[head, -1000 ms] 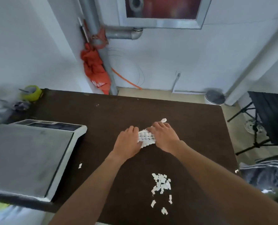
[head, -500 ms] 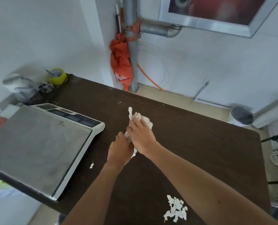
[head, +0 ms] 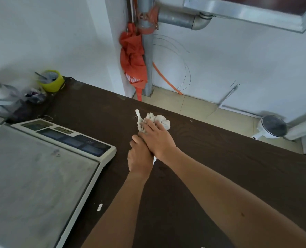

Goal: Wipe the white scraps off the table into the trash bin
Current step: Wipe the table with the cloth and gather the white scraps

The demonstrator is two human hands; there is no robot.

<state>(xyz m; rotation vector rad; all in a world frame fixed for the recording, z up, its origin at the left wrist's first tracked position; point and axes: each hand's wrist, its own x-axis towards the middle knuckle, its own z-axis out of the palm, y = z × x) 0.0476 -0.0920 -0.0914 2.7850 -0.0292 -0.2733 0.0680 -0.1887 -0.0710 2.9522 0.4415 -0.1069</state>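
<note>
On the dark table, your right hand presses flat on a white wad. Your left hand is tucked against the right one, and its grip can't be made out. One scrap lies beside the scale; the bin stands on the floor beyond.

Heap of white scraps: a second ago in the middle of the table, between two hands set side by side; now close to the far edge, on the side toward the trash bin on the floor. The right hand has crossed over the left hand and lies flat on the heap, fingers straight, where before it cupped the heap's right flank. The left hand now trails behind the heap, fingertips hidden under the right. The heap has bunched from a flat band into a taller clump.
</note>
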